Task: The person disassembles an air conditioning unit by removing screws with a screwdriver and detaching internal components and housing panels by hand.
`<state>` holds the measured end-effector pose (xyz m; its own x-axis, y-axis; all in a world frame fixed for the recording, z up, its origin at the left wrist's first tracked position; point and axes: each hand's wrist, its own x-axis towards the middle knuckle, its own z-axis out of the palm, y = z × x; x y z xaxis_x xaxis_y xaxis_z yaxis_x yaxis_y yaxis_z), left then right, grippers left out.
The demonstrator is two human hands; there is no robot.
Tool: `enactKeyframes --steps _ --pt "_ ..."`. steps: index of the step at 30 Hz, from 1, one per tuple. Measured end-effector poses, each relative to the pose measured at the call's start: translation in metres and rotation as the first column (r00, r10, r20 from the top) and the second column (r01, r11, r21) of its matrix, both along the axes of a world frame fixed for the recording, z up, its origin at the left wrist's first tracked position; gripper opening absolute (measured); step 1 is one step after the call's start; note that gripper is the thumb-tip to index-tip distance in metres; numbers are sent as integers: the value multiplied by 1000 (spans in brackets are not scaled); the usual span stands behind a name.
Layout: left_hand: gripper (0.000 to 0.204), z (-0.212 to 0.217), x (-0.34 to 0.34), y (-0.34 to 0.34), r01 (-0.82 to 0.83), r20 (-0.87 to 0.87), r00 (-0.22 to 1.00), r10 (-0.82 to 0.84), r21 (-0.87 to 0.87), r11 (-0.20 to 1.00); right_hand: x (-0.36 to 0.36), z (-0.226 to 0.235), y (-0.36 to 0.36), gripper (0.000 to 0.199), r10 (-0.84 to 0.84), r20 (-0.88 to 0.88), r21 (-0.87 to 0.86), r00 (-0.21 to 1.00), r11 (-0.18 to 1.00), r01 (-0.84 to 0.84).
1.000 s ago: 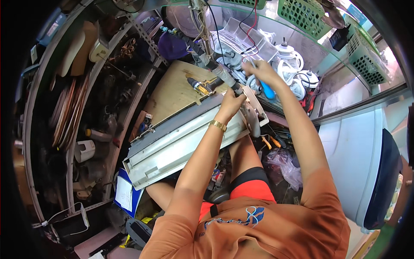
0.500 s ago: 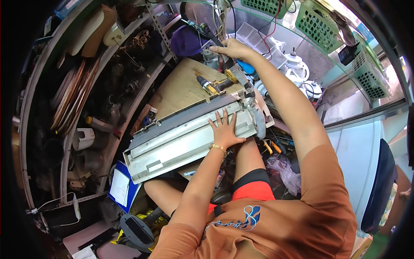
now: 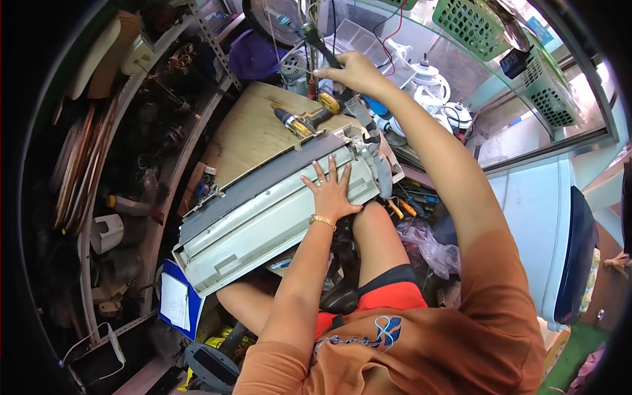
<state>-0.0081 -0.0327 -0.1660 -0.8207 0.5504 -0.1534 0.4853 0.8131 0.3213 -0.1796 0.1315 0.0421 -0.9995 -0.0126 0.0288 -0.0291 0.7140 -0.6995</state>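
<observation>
Across my thighs lies a long off-white casing point(image 3: 263, 227) with a grey finned strip along its far side, like an air conditioner's indoor unit. My left hand point(image 3: 331, 196) presses flat on it near the right end, fingers spread, holding nothing. Beyond the casing my right hand point(image 3: 361, 74) is stretched out at the far side. Its fingers are closed round the end of a dark tool point(image 3: 320, 45) with a teal tip, whose exact kind I cannot make out. Grey wrapped tubing point(image 3: 382, 176) hangs at the casing's right end.
A yellow-black cordless drill point(image 3: 306, 120) rests on a brown board point(image 3: 247, 128). A purple basin point(image 3: 253, 56) stands behind, and white motor-like parts point(image 3: 428, 82) sit at the right. Crowded shelves point(image 3: 148, 257) line the left. Orange-handled tools point(image 3: 401, 208) and a plastic bag point(image 3: 428, 247) lie beside my knee.
The view has shifted, so the surroundings sit further left and up. Against them, my right hand has moved slightly right with the dark tool. My left hand stays on the casing.
</observation>
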Motion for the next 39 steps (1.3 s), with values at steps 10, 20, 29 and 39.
enactKeyframes --steps 10,20,29,39 --pt "126 -10 46 -1 -23 -67 998 18 -70 997 157 -5 26 32 -153 -141 -320 978 942 102" --pt "69 -25 -9 -20 4 -335 942 37 119 993 124 -5 28 33 -78 -160 -278 984 960 31" --pt "50 -32 -66 -18 -204 -245 943 224 106 973 153 -5 40 33 -156 -207 -388 966 919 65" --pt "53 -34 -78 -18 -194 -167 967 194 17 981 324 -65 118 20 -483 -375 -603 791 775 188"
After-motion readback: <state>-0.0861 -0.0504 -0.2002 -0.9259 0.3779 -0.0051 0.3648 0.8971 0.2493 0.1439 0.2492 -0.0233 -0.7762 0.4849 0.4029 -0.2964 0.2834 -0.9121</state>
